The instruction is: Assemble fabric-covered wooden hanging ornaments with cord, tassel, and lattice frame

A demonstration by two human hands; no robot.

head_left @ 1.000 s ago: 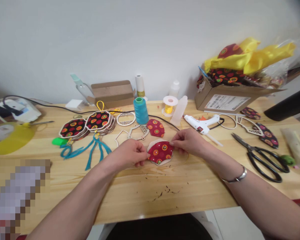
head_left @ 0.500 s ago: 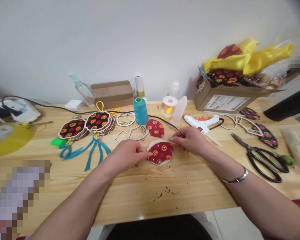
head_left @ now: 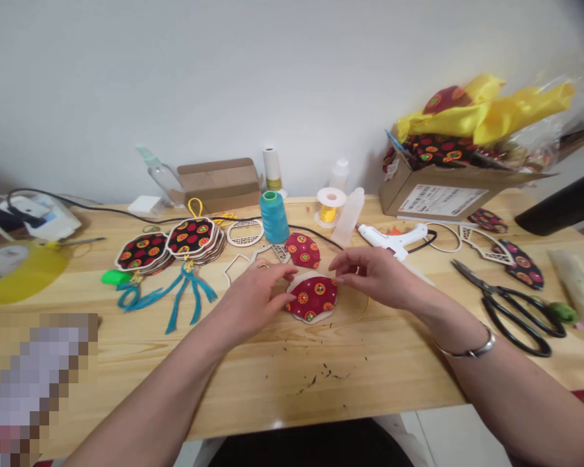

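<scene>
A dark red patterned cloth piece [head_left: 313, 299] lies on a pale scalloped backing [head_left: 307, 277] on the table in front of me. My left hand [head_left: 257, 295] is at its left side, thumb on the cloth edge and index finger apart, near the backing's upper rim; a ring shows on one finger. At the upper right corner, my right hand [head_left: 370, 275] has its fingers curled, thumb and index close together at the cloth's edge. Another red cloth piece [head_left: 302, 250] lies just behind. Thin yellow cord [head_left: 368, 306] runs beneath my right hand.
Behind stand a teal thread cone [head_left: 274, 220], yellow spool [head_left: 328, 213] and white glue gun [head_left: 392, 239]. Black-handled scissors [head_left: 509, 305] lie right, before a fabric-filled carton [head_left: 433, 191]. Stacked patterned plaques [head_left: 192, 237] with teal tassels lie left. A black cable crosses the table [head_left: 253, 383].
My left thumb and index finger have spread apart, the index moving up toward the backing's top edge. My right hand has shifted only slightly. The cloth piece stays in place.
</scene>
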